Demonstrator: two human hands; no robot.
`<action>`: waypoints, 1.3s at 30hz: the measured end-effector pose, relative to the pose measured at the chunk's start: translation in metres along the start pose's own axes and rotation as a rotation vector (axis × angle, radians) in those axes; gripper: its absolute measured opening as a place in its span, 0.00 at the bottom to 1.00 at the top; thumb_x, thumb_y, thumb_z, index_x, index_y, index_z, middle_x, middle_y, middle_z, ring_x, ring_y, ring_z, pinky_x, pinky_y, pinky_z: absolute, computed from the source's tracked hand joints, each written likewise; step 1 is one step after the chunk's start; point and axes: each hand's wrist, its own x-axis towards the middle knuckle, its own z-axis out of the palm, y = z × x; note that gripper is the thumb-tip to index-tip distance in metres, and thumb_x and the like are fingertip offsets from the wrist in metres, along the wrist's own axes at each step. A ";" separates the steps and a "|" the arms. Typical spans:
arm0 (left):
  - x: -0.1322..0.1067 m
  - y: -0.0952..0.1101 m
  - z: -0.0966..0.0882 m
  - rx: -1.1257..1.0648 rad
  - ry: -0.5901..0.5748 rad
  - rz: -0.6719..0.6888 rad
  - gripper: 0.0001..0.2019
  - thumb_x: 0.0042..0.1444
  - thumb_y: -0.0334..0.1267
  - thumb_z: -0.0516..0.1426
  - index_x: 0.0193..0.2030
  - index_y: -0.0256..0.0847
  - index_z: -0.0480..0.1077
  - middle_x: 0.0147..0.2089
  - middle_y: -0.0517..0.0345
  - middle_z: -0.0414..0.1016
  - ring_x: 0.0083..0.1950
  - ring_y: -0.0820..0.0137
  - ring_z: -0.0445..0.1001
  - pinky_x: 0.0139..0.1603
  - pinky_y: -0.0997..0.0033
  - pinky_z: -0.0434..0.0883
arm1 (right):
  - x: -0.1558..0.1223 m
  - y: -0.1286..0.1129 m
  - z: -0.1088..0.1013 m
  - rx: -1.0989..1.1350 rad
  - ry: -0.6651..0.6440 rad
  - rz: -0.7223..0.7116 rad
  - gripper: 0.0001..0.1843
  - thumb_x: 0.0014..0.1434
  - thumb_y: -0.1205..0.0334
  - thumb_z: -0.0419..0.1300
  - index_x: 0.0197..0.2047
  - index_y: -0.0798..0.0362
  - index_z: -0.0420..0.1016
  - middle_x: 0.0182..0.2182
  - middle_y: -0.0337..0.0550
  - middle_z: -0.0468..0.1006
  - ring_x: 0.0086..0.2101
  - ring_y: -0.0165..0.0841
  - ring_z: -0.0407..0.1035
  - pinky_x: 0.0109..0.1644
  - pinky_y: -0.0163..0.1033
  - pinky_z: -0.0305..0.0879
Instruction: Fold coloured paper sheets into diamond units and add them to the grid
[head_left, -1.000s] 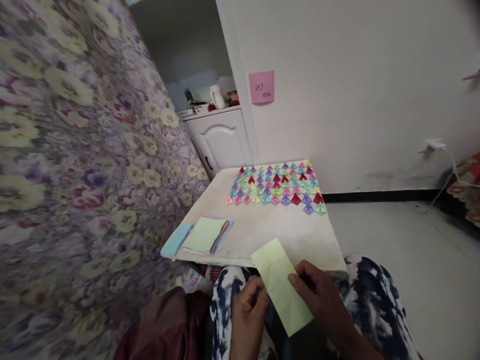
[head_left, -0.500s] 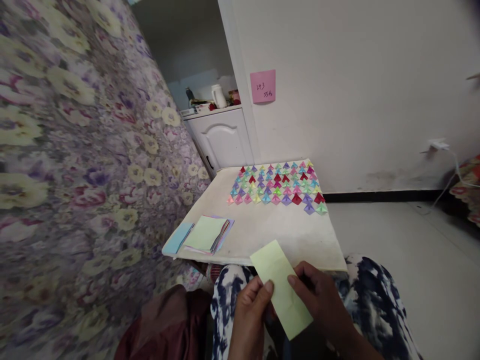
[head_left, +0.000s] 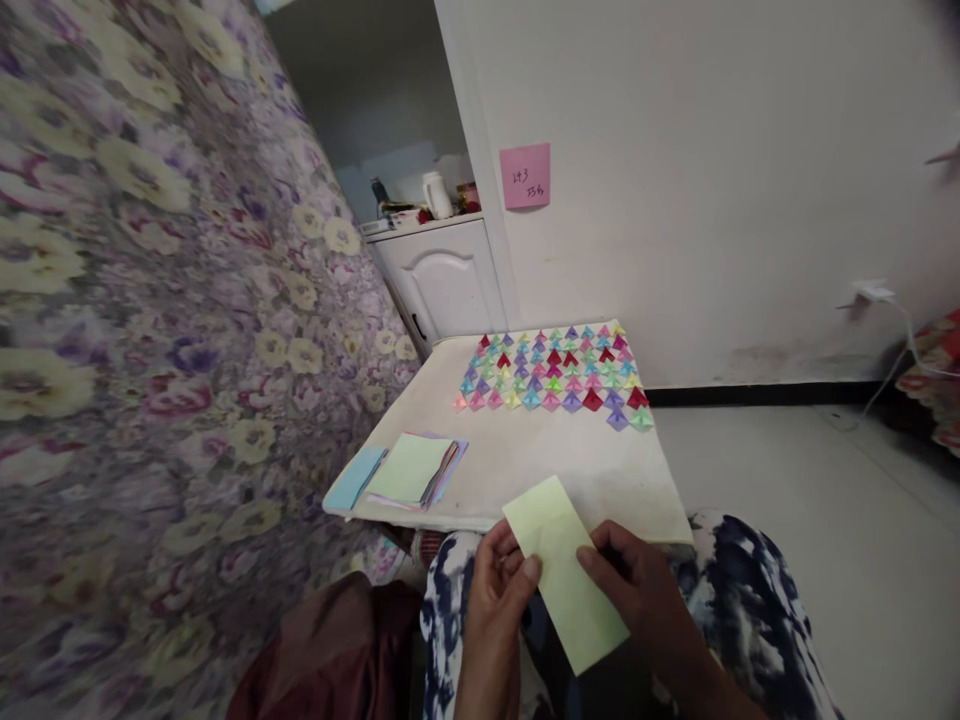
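Note:
A pale yellow-green sheet of paper point(head_left: 564, 575), a long rectangle that looks folded in half, is held tilted over my lap. My left hand point(head_left: 501, 590) grips its left edge, thumb on top and fingers behind. On the opposite edge, my right hand point(head_left: 630, 575) pinches the paper between thumb and fingers. Beyond it, on the cream-covered table point(head_left: 525, 470), lie a stack of coloured paper squares point(head_left: 411, 468) with a pale green sheet on top and a blue paper pile point(head_left: 355, 478). Rows of small folded paper pieces point(head_left: 553, 370) in many colours cover the table's far part.
A pink note point(head_left: 525, 176) with handwriting is stuck to the wall. Left of the table rises a flowered curtain or wall covering point(head_left: 187, 300). A white cabinet point(head_left: 446, 275) stands behind, with a white jug point(head_left: 436, 195) on it. Dark red cloth point(head_left: 330, 655) lies at lower left.
The fingers of my left hand have opened a little behind the paper, and its thumb has shifted slightly left towards the paper's edge. My right hand keeps its pinch.

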 end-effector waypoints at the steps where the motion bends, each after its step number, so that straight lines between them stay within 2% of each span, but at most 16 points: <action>1: 0.000 -0.001 0.002 -0.026 -0.019 -0.026 0.24 0.37 0.42 0.65 0.44 0.39 0.69 0.42 0.49 0.76 0.40 0.63 0.73 0.40 0.67 0.68 | 0.000 0.000 0.001 0.016 0.000 0.010 0.16 0.52 0.50 0.57 0.23 0.52 0.61 0.18 0.33 0.61 0.20 0.27 0.56 0.22 0.31 0.53; 4: -0.005 -0.003 0.007 -0.071 -0.104 -0.152 0.23 0.38 0.42 0.65 0.43 0.36 0.71 0.38 0.46 0.78 0.37 0.61 0.75 0.38 0.64 0.69 | 0.000 0.002 0.002 0.022 -0.008 0.021 0.15 0.52 0.50 0.57 0.24 0.52 0.62 0.17 0.33 0.62 0.20 0.27 0.56 0.22 0.31 0.53; 6: -0.008 -0.001 0.009 -0.065 -0.115 -0.188 0.21 0.39 0.41 0.64 0.42 0.35 0.72 0.35 0.47 0.79 0.34 0.61 0.75 0.36 0.64 0.69 | 0.001 0.003 0.002 0.005 -0.002 0.016 0.15 0.52 0.51 0.57 0.24 0.52 0.62 0.17 0.33 0.61 0.20 0.27 0.56 0.22 0.31 0.53; 10: -0.014 0.005 0.012 -0.054 -0.087 -0.178 0.19 0.41 0.40 0.64 0.41 0.35 0.73 0.32 0.49 0.79 0.32 0.62 0.76 0.34 0.66 0.70 | 0.001 0.005 0.002 0.001 -0.020 0.003 0.14 0.52 0.53 0.58 0.23 0.53 0.62 0.18 0.33 0.61 0.21 0.27 0.55 0.23 0.31 0.53; 12: -0.015 0.007 0.013 -0.069 -0.108 -0.205 0.19 0.42 0.40 0.63 0.42 0.34 0.74 0.31 0.49 0.79 0.32 0.62 0.76 0.33 0.66 0.70 | 0.001 0.006 0.002 0.016 -0.038 0.006 0.13 0.52 0.53 0.57 0.24 0.53 0.63 0.18 0.33 0.62 0.22 0.27 0.57 0.24 0.31 0.54; 16: -0.012 0.003 0.010 -0.057 -0.173 -0.282 0.18 0.43 0.40 0.64 0.41 0.31 0.74 0.29 0.48 0.78 0.29 0.62 0.75 0.31 0.66 0.70 | 0.001 0.008 0.002 0.013 -0.060 0.015 0.12 0.53 0.54 0.57 0.24 0.53 0.64 0.19 0.34 0.64 0.22 0.28 0.58 0.25 0.32 0.55; 22: -0.010 -0.002 0.005 -0.037 -0.140 -0.275 0.19 0.45 0.40 0.63 0.44 0.33 0.73 0.30 0.49 0.78 0.26 0.65 0.75 0.28 0.69 0.69 | 0.003 0.011 0.002 -0.024 -0.050 -0.002 0.13 0.52 0.55 0.57 0.23 0.53 0.60 0.19 0.33 0.61 0.22 0.27 0.56 0.24 0.32 0.53; 29: -0.011 -0.002 0.006 -0.039 -0.155 -0.314 0.16 0.46 0.39 0.62 0.39 0.30 0.73 0.28 0.48 0.78 0.23 0.67 0.73 0.26 0.70 0.67 | 0.002 0.012 0.001 -0.053 -0.081 -0.014 0.13 0.55 0.55 0.55 0.24 0.54 0.62 0.20 0.33 0.62 0.23 0.26 0.57 0.26 0.31 0.54; 33: -0.010 0.000 0.006 -0.020 -0.094 -0.276 0.13 0.46 0.39 0.62 0.35 0.31 0.73 0.25 0.51 0.77 0.21 0.70 0.71 0.24 0.72 0.66 | 0.004 0.016 -0.002 -0.022 -0.170 0.005 0.12 0.54 0.56 0.56 0.25 0.55 0.64 0.20 0.34 0.64 0.23 0.27 0.58 0.27 0.32 0.55; 37: -0.012 0.003 0.008 -0.009 -0.040 -0.229 0.13 0.45 0.40 0.62 0.34 0.31 0.72 0.24 0.52 0.75 0.23 0.69 0.71 0.22 0.74 0.64 | 0.004 0.020 -0.001 0.141 -0.386 0.073 0.09 0.51 0.59 0.59 0.30 0.57 0.68 0.24 0.38 0.71 0.25 0.28 0.63 0.29 0.33 0.58; 39: -0.013 0.005 0.009 -0.009 -0.030 -0.207 0.13 0.46 0.40 0.62 0.34 0.32 0.71 0.24 0.53 0.75 0.23 0.69 0.71 0.22 0.75 0.63 | 0.003 0.020 0.001 0.210 -0.455 0.085 0.09 0.49 0.60 0.60 0.32 0.57 0.70 0.27 0.39 0.73 0.27 0.30 0.66 0.31 0.34 0.59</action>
